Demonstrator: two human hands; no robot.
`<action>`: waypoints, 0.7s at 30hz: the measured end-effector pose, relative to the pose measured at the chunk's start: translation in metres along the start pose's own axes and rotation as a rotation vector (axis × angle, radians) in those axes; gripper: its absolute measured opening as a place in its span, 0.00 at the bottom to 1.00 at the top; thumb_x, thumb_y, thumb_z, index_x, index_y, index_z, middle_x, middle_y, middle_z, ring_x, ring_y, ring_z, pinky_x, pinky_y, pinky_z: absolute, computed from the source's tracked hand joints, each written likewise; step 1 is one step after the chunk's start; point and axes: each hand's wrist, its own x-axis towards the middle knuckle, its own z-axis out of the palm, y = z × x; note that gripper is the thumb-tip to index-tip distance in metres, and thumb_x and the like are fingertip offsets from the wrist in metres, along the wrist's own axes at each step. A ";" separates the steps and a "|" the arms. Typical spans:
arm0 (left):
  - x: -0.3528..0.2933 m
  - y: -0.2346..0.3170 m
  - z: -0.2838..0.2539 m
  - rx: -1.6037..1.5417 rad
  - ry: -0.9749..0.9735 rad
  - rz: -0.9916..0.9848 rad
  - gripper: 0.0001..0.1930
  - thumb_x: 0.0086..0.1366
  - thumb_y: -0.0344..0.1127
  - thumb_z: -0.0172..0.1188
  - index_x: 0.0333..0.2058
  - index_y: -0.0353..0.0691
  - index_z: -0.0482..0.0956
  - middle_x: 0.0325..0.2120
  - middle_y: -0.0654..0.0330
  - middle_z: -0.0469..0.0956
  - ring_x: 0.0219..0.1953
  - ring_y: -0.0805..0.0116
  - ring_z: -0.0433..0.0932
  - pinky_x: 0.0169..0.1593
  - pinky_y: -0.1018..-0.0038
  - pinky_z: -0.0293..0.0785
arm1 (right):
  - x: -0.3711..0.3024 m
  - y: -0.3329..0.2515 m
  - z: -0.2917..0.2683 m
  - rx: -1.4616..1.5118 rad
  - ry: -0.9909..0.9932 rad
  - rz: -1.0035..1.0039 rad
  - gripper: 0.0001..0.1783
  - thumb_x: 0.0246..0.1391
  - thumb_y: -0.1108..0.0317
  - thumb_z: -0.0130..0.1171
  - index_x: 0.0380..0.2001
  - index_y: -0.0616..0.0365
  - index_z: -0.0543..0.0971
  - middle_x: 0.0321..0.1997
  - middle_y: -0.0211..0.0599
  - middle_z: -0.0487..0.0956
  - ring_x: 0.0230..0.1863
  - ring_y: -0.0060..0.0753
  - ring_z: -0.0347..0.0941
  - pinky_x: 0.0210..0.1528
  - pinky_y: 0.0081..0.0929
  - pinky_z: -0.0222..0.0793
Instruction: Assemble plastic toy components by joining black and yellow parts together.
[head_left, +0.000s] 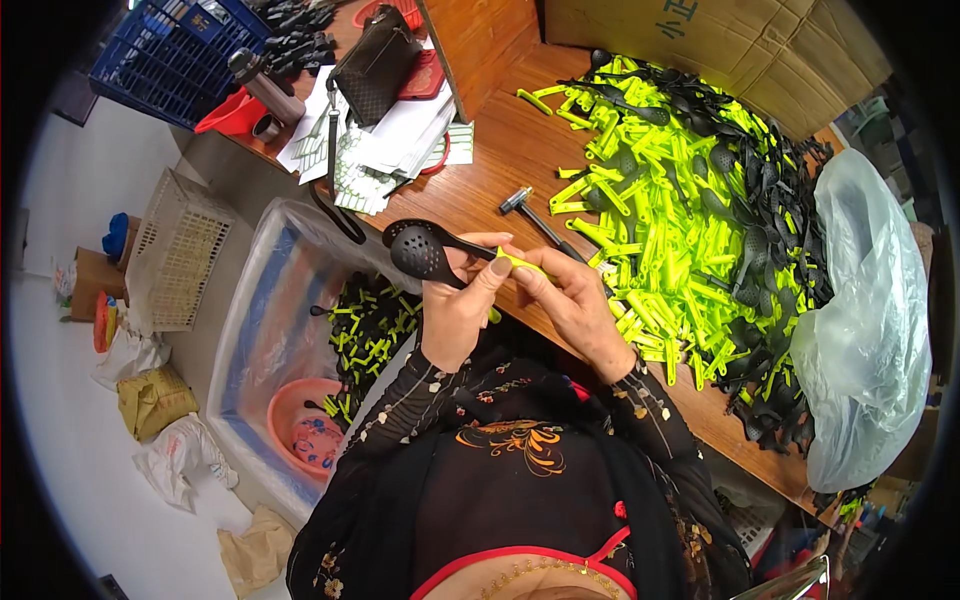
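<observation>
In front of my chest, my left hand (pixel 458 315) is closed round the necks of black perforated spoons (pixel 420 255); two bowls show, one overlapping the other, pointing left. My right hand (pixel 580 308) pinches a lime-green plastic handle (pixel 520 262) between thumb and fingers. The handle meets the spoon stems at my left thumb; my fingers hide how far they fit together. To the right of my hands, a large heap of loose lime-green handles (pixel 660 230) covers the wooden table. Black spoons (pixel 755 260) lie among them and along the heap's far right side.
A hammer (pixel 535 220) lies between my hands and the heap. A clear plastic bag (pixel 865 320) borders the right; a cardboard box (pixel 720 50) stands behind. Papers (pixel 400 140) and a brown pouch (pixel 375 65) sit far left. Below left, a plastic-lined bin (pixel 250 310) holds green-handled black pieces and a pink basin (pixel 285 415).
</observation>
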 end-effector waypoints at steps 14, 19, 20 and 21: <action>0.016 -0.018 0.013 -0.469 -0.109 -0.200 0.19 0.78 0.38 0.55 0.63 0.40 0.71 0.52 0.54 0.81 0.13 0.86 0.57 0.19 0.85 0.53 | -0.016 -0.013 -0.049 -0.703 0.209 -0.451 0.11 0.60 0.73 0.65 0.46 0.61 0.82 0.36 0.44 0.82 0.37 0.47 0.78 0.40 0.35 0.73; 0.012 -0.021 -0.008 -0.341 -0.022 -0.049 0.14 0.74 0.35 0.60 0.54 0.37 0.75 0.49 0.53 0.83 0.14 0.86 0.58 0.20 0.84 0.54 | -0.027 0.011 -0.041 -0.407 0.133 -0.154 0.12 0.67 0.63 0.59 0.42 0.63 0.82 0.32 0.43 0.81 0.35 0.42 0.79 0.38 0.33 0.73; 0.009 -0.019 -0.018 -0.252 0.002 -0.052 0.14 0.74 0.35 0.61 0.53 0.35 0.76 0.44 0.56 0.83 0.14 0.86 0.58 0.20 0.84 0.53 | -0.027 0.015 -0.037 -0.273 0.058 -0.045 0.14 0.68 0.62 0.58 0.42 0.63 0.82 0.31 0.39 0.81 0.34 0.36 0.78 0.37 0.31 0.72; 0.005 -0.018 -0.028 -0.162 0.030 -0.057 0.14 0.73 0.34 0.62 0.52 0.34 0.77 0.38 0.59 0.84 0.14 0.86 0.59 0.20 0.84 0.53 | -0.026 0.017 -0.032 -0.140 -0.020 0.066 0.15 0.70 0.60 0.56 0.42 0.63 0.82 0.30 0.35 0.81 0.32 0.30 0.77 0.37 0.28 0.72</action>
